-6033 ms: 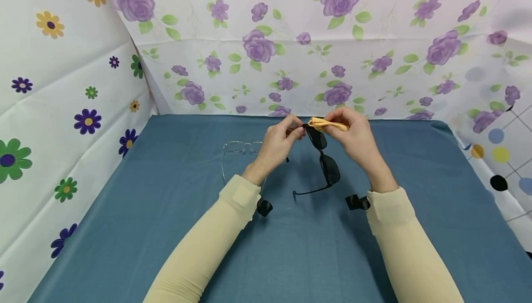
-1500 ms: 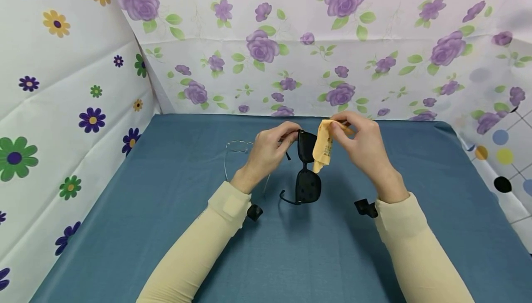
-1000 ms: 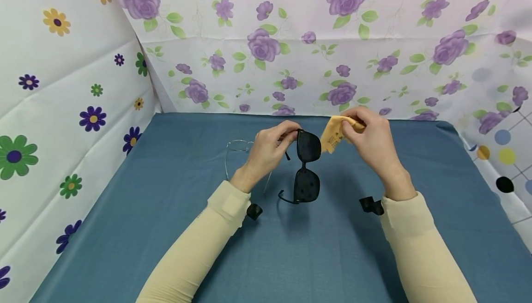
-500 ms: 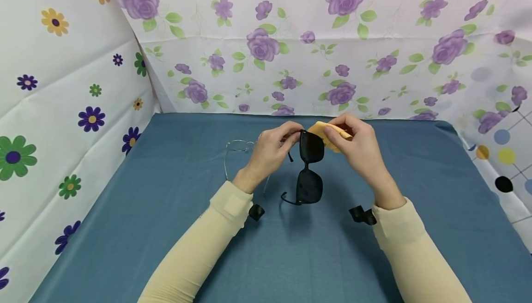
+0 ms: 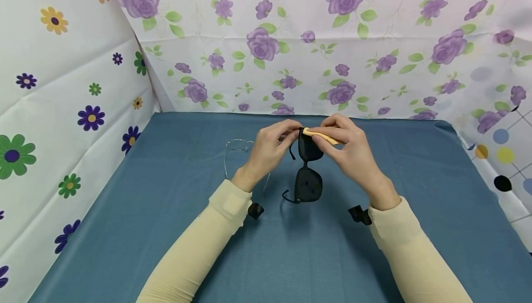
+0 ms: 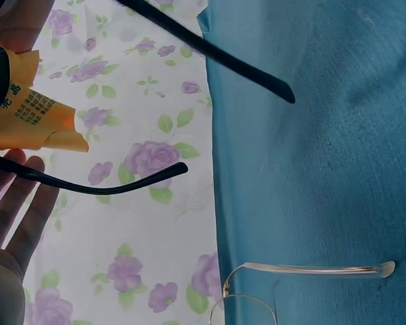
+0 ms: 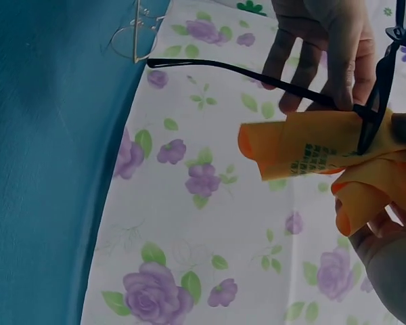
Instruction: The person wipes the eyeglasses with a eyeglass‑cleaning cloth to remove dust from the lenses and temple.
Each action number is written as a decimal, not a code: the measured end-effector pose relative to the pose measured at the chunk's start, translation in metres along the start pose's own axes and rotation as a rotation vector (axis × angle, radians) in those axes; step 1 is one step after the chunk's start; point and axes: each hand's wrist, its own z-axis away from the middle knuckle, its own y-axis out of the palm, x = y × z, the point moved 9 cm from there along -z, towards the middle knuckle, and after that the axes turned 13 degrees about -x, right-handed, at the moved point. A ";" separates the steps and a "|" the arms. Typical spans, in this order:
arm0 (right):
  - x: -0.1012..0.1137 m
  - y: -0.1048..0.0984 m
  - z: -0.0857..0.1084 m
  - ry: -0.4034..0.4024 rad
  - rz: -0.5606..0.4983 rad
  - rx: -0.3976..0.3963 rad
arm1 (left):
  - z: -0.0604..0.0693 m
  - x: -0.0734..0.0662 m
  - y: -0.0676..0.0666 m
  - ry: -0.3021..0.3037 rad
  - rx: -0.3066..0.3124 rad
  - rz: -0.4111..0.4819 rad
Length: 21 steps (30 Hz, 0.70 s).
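Observation:
Black sunglasses point(image 5: 308, 184) hang with one lens above the other, over the blue cloth. My left hand point(image 5: 266, 150) pinches their upper end, near the hinge; in the right wrist view, that hand point(image 7: 325, 47) holds the frame beside a temple arm point(image 7: 237, 69). My right hand point(image 5: 353, 155) holds a yellow-orange cloth point(image 5: 328, 137) against the upper lens, covering part of it. In the left wrist view the printed cloth point(image 6: 37, 118) shows behind the lens, and both black temple arms stick out. How the right fingertips lie under the cloth is partly hidden.
Thin wire-framed glasses point(image 5: 238, 145) lie on the blue tablecloth point(image 5: 174, 178), partly behind my left hand. A flowered sheet point(image 5: 199, 53) hangs behind the table, and another point(image 5: 50, 123) stands on the left. Small black devices sit at both wrists.
My right hand has moved left, bringing the cloth from beside the sunglasses onto the upper lens. My left hand keeps its hold, and the sunglasses have barely moved since half a second ago.

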 end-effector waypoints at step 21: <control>0.008 0.007 0.007 -0.163 0.072 0.065 | -0.001 -0.006 -0.008 0.050 -0.032 -0.021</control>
